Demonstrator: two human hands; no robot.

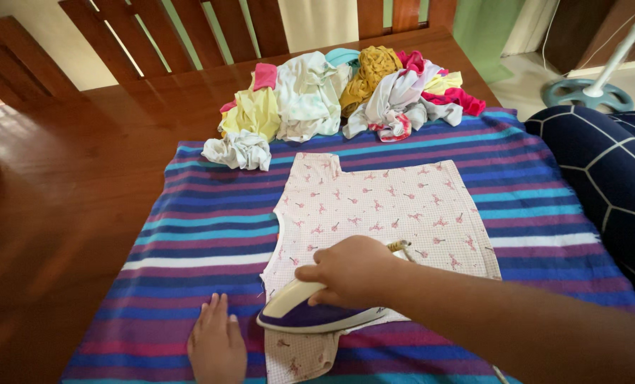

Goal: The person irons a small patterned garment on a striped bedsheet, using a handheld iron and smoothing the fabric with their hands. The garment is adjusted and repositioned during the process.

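From the head view, the right hand (351, 272) is clenched around one iron (310, 313), which sits on one pink garment (381, 213). The left hand (216, 341) lies flat, released, just beside the iron on one striped cloth (211, 235).

We see two bare hands, the left hand (216, 347) at seven o'clock and the right hand (349, 272) with its forearm unsleeved, no rings or watch showing.

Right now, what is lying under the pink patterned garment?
Under the pink patterned garment lies a striped cloth in blue, purple and white, spread over the wooden table. The iron and right hand cover part of the garment, so nothing shows beneath there.
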